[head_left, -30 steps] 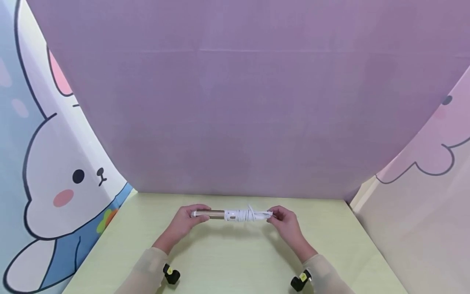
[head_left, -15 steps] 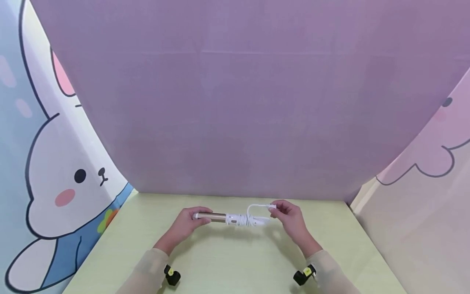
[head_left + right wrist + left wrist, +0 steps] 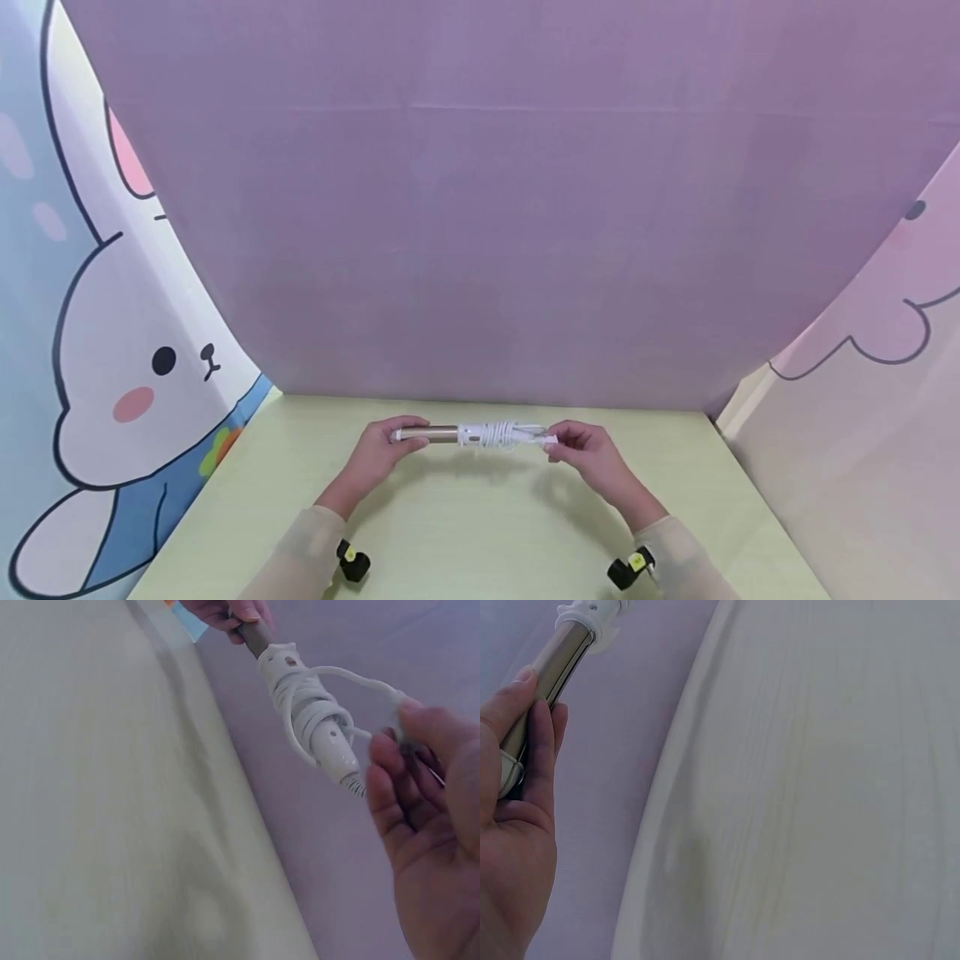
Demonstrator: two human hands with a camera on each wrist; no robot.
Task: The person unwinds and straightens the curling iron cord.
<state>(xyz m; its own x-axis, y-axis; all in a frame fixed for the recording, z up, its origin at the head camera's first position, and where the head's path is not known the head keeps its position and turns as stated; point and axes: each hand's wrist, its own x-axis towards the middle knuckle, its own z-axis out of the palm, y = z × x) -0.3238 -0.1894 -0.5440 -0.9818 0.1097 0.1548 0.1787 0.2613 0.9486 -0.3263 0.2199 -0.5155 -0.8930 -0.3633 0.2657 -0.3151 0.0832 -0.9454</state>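
A curling iron [image 3: 468,434] with a gold barrel [image 3: 551,664] and a white handle [image 3: 319,724] is held level above the pale green table [image 3: 480,533]. A white cord [image 3: 506,433] is wound in several turns round the handle. My left hand [image 3: 405,440] grips the barrel's tip end, thumb on top. Beside the handle's tail, my right hand [image 3: 555,442] pinches the cord's free end [image 3: 397,712]. A loose loop of cord runs from the coil to those fingers.
A purple backdrop [image 3: 480,250] curves down to the table's far edge just behind the hands. Cartoon rabbit panels stand at the left [image 3: 112,358] and right [image 3: 862,417]. Small black wrist cameras [image 3: 351,562] [image 3: 628,568] sit on both forearms.
Half a second ago my right hand held the cord's end up in a raised loop; it has come down to the handle's tail and the loop lies closer. My left hand stayed put.
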